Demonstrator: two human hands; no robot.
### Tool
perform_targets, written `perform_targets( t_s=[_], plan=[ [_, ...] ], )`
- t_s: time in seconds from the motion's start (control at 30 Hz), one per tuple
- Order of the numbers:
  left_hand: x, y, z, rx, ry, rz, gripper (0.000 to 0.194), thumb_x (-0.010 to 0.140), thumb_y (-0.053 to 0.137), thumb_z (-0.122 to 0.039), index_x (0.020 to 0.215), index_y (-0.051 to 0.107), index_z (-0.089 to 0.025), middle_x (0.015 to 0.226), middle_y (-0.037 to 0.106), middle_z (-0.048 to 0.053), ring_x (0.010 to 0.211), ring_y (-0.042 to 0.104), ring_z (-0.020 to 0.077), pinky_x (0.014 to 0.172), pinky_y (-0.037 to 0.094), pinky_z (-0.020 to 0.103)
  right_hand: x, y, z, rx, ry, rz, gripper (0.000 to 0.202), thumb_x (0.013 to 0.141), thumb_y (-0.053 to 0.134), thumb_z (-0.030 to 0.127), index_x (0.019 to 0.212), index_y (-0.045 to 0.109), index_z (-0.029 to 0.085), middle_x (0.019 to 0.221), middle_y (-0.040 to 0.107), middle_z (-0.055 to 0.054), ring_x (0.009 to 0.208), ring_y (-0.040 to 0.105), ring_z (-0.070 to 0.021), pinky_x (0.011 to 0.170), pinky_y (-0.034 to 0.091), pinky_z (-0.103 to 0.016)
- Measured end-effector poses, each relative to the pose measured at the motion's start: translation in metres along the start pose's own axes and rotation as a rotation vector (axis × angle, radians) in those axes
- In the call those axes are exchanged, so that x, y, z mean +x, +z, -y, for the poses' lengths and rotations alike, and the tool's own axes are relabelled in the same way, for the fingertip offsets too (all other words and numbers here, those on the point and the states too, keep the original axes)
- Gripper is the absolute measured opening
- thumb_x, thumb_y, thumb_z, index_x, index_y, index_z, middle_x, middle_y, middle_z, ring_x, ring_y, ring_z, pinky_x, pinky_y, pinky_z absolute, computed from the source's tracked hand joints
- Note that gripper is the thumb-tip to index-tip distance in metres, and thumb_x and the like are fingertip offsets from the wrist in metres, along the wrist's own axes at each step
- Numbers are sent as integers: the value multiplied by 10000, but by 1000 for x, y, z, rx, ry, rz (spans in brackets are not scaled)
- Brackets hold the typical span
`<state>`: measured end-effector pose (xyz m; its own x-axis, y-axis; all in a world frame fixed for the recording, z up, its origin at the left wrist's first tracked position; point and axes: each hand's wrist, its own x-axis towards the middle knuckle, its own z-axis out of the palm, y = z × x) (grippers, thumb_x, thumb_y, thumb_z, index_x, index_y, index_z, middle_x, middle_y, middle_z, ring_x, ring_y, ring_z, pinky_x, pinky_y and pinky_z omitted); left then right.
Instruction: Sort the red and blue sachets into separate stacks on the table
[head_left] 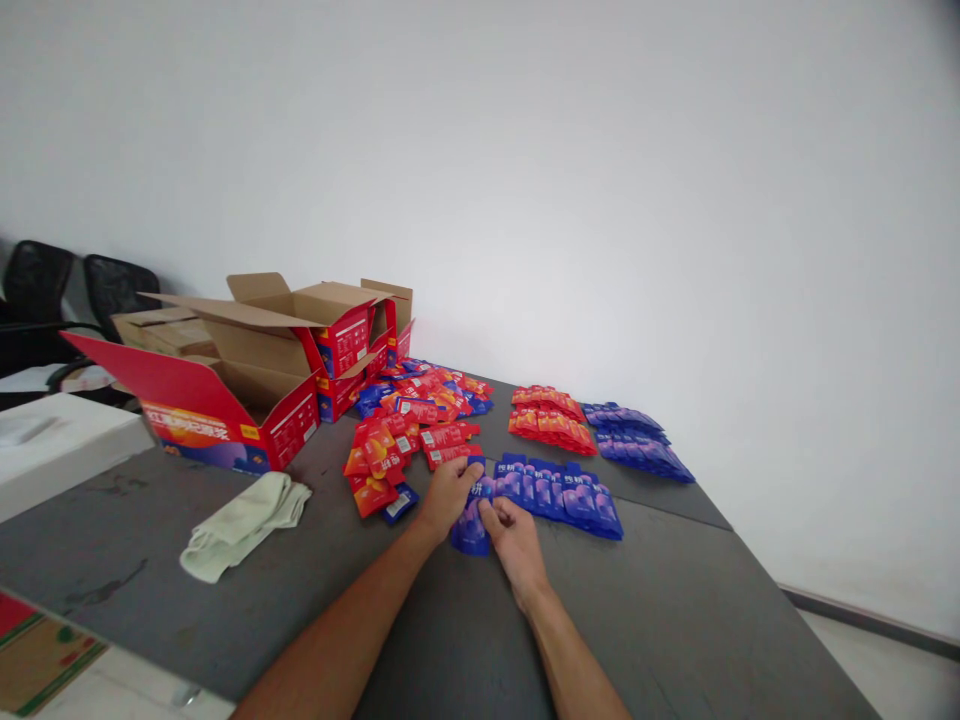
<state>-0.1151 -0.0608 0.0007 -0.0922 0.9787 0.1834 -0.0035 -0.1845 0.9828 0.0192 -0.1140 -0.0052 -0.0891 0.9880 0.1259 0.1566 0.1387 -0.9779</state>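
A blue pouch point(471, 535) with pale purple print is held between my two hands, just above the dark grey table point(450, 640). My left hand point(448, 492) grips its upper left part, thumb on the front. Lower on its right edge, my right hand point(514, 538) pinches it with curled fingers. Close by on the right lies a row of overlapping blue pouches point(559, 492). To the left of my left hand are loose red pouches point(382, 450), with one dark blue pouch point(400, 502) among them.
Farther back lies a mixed heap of red and blue pouches point(427, 392). Stacked red pouches point(551, 425) and stacked blue pouches point(645, 455) sit at the back right. Open red cartons point(292, 435) stand left, near a pale green cloth point(244, 525). A white wall point(600, 200) rises behind.
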Motion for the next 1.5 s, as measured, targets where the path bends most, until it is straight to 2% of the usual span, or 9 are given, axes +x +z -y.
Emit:
perform_targets(
  t_s=[0.33, 0.53, 0.63, 0.77, 0.93, 1.07, 1.17, 1.33, 1.5],
  plan=[
    [4, -9, 2, 60, 1, 92, 431, 772, 623, -543, 596, 529, -160, 514, 440, -61, 491, 367, 78, 507, 255, 216, 1, -3, -4, 45, -5, -96, 404, 833, 578, 530, 642, 450, 198, 591, 343, 63, 548, 278, -92, 503, 249, -217],
    [7, -9, 3, 36, -11, -72, 435, 752, 641, -547, 591, 526, -160, 526, 459, -55, 507, 389, 83, 510, 280, 220, 0, -5, 2, 4, -13, -50, 381, 831, 580, 513, 660, 434, 205, 612, 317, 69, 567, 286, -95, 518, 254, -216],
    [3, -4, 4, 12, -61, -62, 422, 765, 633, -541, 622, 557, -150, 556, 512, -38, 528, 443, 89, 517, 314, 216, 2, -8, 2, -61, -23, -86, 335, 797, 604, 484, 672, 475, 201, 614, 359, 66, 576, 316, -99, 532, 279, -216],
    [-13, 14, 7, -102, -190, 108, 326, 727, 696, -351, 964, 610, -145, 766, 647, 9, 639, 586, 121, 565, 426, 216, 9, -17, -8, -87, -13, -233, 334, 793, 583, 507, 686, 519, 197, 606, 439, 57, 565, 356, -107, 532, 303, -225],
    [-30, 39, 11, -131, -216, 216, 770, 608, 718, -125, 1313, 417, -191, 813, 636, -5, 589, 594, 112, 505, 446, 206, 19, -36, -24, -33, 33, -379, 463, 772, 602, 559, 1012, 622, 163, 642, 590, 25, 583, 513, -147, 559, 386, -239],
    [-25, 54, 7, -181, -150, 193, 743, 624, 663, -86, 1322, 422, -176, 847, 644, 11, 612, 611, 109, 545, 476, 221, 24, -56, -23, -131, -32, -474, 495, 799, 587, 496, 1148, 584, 145, 828, 684, -51, 721, 625, -189, 675, 472, -278],
    [-14, 66, 3, -146, -135, 153, 638, 630, 647, -76, 1252, 521, -138, 806, 657, 12, 568, 584, 94, 548, 464, 222, 23, -76, -17, -337, -127, -423, 415, 840, 527, 380, 1174, 601, 145, 1057, 680, -111, 849, 644, -207, 802, 490, -327],
    [1, 100, 10, -89, -115, 216, 453, 652, 588, -43, 1091, 666, -121, 884, 718, 57, 686, 620, 125, 609, 474, 229, 12, -115, -23, -790, -356, -290, 369, 840, 528, 246, 1175, 661, 171, 1203, 651, -111, 1158, 527, -266, 1029, 365, -413],
    [7, 133, 30, 178, 12, 281, 482, 717, 496, -43, 1152, 670, -153, 1054, 722, 70, 942, 648, 184, 829, 506, 307, 11, -139, -53, -983, -322, -376, 334, 893, 493, 243, 1166, 683, 211, 1210, 664, -83, 1224, 441, -282, 1019, 318, -442]
  ],
)
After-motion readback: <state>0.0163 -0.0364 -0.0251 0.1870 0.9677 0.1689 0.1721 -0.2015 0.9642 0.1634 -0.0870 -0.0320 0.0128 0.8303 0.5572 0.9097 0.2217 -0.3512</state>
